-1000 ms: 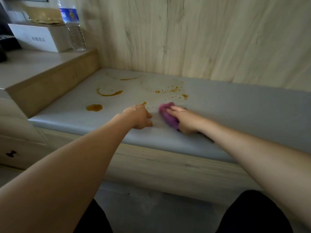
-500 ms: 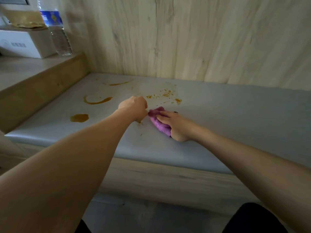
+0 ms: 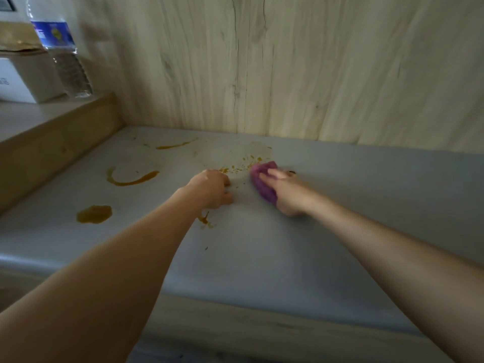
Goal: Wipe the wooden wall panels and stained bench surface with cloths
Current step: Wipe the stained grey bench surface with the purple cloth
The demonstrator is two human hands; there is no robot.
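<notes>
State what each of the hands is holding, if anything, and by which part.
The right hand presses a bunched purple cloth onto the bench, fingers lying over its top and right side. The left hand is curled in a fist, holding nothing visible.

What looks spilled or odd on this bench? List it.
Orange-brown spills mar the grey bench: a puddle, a curved streak, a thin streak, and specks beside the purple cloth under the right hand.

Clear water bottle (image 3: 61, 56) with blue label, beside white box (image 3: 23, 79), on raised ledge (image 3: 52, 119)
</notes>
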